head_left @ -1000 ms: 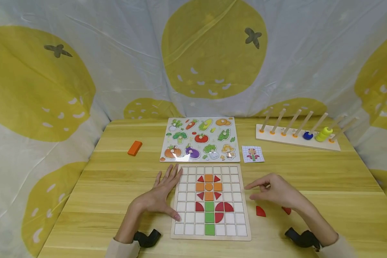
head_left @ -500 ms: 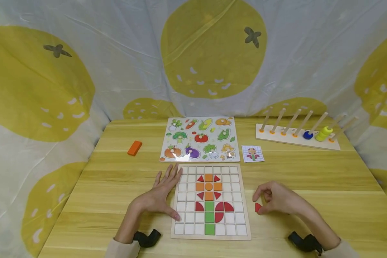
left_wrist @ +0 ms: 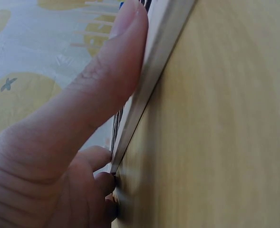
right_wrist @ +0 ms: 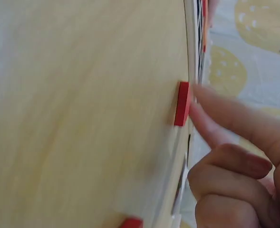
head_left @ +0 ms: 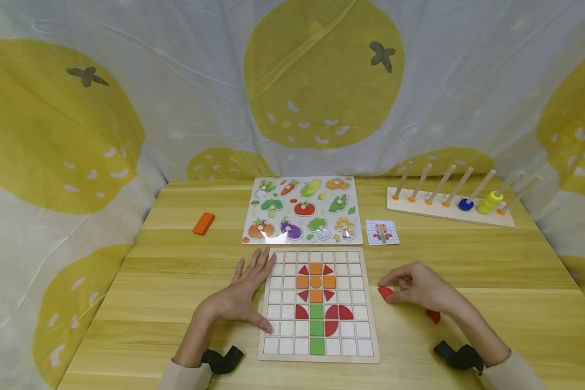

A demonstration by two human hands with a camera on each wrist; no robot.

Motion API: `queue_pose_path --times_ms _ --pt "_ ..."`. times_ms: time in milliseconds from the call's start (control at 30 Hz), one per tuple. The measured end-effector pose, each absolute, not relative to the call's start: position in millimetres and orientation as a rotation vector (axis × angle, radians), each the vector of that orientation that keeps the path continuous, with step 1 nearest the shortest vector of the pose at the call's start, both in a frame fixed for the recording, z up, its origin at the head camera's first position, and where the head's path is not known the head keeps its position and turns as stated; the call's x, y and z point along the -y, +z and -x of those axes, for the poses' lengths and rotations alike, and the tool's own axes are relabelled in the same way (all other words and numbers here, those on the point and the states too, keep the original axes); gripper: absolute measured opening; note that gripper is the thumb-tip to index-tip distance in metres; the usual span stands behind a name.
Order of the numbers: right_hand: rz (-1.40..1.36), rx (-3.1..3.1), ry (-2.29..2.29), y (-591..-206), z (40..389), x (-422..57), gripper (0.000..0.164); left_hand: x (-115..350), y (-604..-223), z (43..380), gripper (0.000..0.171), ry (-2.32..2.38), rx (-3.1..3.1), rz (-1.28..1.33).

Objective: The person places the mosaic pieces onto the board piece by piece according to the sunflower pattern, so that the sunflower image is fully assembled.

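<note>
A wooden grid board [head_left: 372, 325] lies in front of me, with orange and green squares, an orange disc, red triangles and red quarter-circles set in its cells. My left hand [head_left: 239, 295] rests along the board's left edge, fingers spread and fairly straight; in the left wrist view the thumb [left_wrist: 99, 88] lies over the rim. Right of the board, my right hand [head_left: 421, 287] pinches a red quarter-circle tile [head_left: 384, 292] between thumb and index finger. That tile [right_wrist: 182, 103] shows edge-on in the right wrist view. Another red quarter-circle tile [head_left: 433, 316] lies on the table, partly hidden under the right wrist.
Behind the board lies a vegetable knob puzzle [head_left: 302, 211]. A small pattern card [head_left: 382, 232] is to its right. At the back right stands a peg rack [head_left: 450, 208] with blue and yellow beads. An orange block [head_left: 203, 223] lies on the left of the table.
My right hand went down to the nearer red quarter-circle tile, took it between thumb and index finger, and moved it away from me, alongside the board. The left hand has stayed put.
</note>
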State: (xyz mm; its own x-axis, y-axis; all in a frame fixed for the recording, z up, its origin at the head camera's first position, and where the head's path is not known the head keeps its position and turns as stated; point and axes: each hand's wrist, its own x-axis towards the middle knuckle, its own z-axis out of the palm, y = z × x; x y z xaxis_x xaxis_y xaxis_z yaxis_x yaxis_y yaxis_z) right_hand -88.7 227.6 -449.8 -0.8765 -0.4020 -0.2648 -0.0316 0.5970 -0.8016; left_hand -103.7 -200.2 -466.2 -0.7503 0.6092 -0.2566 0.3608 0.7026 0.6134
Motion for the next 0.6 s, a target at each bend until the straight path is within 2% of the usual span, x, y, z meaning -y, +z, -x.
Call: queue_pose_path --times_ms 600 --pt "0.255 -2.498 -1.128 -450.0 90.6 -219.4 0.025 199.8 -465.3 103.7 0.152 0.752 -2.463 -0.753"
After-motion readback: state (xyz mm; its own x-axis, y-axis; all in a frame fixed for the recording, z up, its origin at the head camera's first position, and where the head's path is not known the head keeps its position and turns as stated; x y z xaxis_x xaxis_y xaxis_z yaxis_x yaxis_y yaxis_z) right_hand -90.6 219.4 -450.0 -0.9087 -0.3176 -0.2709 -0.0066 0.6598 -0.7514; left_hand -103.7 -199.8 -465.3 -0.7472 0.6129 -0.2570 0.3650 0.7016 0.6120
